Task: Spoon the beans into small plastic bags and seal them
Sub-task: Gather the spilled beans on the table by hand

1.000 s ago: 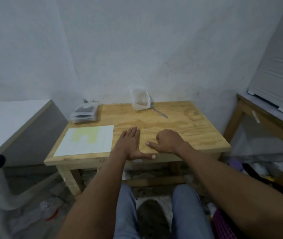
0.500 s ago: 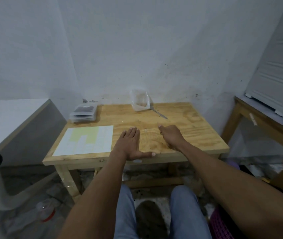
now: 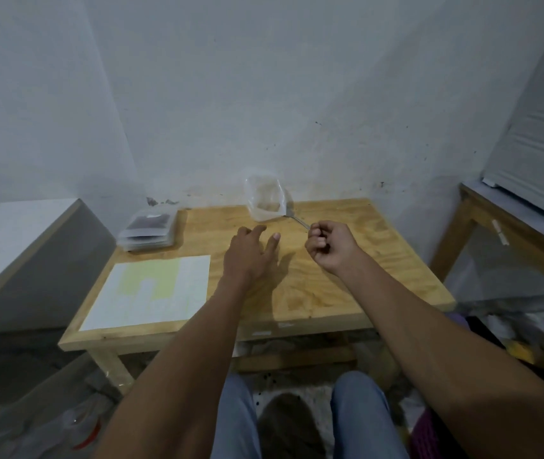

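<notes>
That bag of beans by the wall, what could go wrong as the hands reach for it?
The bag of beans stands upright and open, so a nudge from the left hand might tip it and spill. The spoon lies with its bowl against the bag; if the right hand, whose fingers curl at the handle's end, lifts it carelessly, it could drag the bag over.

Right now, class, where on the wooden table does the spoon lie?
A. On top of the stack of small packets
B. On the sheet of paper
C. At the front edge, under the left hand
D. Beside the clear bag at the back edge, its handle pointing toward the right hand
D: the spoon lies by the clear bag at the table's back, its handle reaching the right hand.
</notes>
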Available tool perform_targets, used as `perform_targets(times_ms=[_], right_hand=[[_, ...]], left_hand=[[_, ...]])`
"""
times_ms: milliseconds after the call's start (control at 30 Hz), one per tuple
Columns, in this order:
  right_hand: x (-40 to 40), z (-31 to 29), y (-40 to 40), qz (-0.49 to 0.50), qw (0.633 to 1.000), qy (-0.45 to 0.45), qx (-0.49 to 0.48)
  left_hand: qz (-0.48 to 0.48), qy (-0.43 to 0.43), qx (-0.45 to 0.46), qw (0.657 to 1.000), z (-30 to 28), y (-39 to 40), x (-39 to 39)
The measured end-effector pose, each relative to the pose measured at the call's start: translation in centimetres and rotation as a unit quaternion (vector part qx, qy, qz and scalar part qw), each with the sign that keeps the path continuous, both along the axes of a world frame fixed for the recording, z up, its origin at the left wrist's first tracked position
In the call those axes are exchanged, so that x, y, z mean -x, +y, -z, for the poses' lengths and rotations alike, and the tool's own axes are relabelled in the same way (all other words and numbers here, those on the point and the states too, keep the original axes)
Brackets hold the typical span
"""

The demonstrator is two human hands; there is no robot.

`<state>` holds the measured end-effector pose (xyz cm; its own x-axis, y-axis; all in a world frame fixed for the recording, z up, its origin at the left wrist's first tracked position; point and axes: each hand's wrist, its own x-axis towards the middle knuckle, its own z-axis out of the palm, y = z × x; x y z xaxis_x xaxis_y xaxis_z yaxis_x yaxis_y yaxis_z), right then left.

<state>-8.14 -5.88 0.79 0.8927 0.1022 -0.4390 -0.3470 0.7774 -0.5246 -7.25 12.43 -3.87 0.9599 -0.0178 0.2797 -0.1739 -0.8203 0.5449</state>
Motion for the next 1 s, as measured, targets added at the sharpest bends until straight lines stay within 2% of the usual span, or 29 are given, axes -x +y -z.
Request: perform_targets(times_ms=[100,200,267,333,467,567,733,867,1000], right_hand=[[-2.2,-0.9,0.2,0.058,0.997,0.032,-0.036],[-3.9,-1.2,0.2,0.074,0.996,0.04,-0.017],[-5.1,-0.9,0.0,0.068,0.996,0.043,0.048],[-6.4,0.0,-0.2,0.047,0.983,0.04,0.172],[-7.9,1.7,-0.5,-0.005,0.903,-0.001,0.429],[-8.0,2.1,-0.8,-0.008,0.834,-0.017,0.551],[-7.5,1.8,-2.5,0.004,0.78,-0.037,0.625],[-6.1,1.0,-5.8,0.04,0.75,-0.04,0.659],[-3.1,0.2,-11.2,0.078,0.687,-0.064,0.72]], left_hand=[[-0.022,0.005,0.048,0.999,-0.2,-0.5,-3.1],[-0.054,0.009,0.105,0.993,-0.7,-1.0,-6.0],[-0.076,0.018,0.132,0.988,-1.2,-1.5,-7.7],[-0.093,0.024,0.138,0.986,-1.5,-1.9,-9.2],[-0.12,0.042,0.142,0.982,-1.6,-2.5,-11.2],[-0.137,0.041,0.16,0.977,-1.7,-2.8,-12.0],[-0.124,0.0,0.225,0.966,-2.7,-4.2,-11.5],[-0.039,-0.038,0.263,0.963,-4.4,-7.8,-9.9],[0.06,-0.052,0.258,0.963,-5.6,-14.0,-7.4]])
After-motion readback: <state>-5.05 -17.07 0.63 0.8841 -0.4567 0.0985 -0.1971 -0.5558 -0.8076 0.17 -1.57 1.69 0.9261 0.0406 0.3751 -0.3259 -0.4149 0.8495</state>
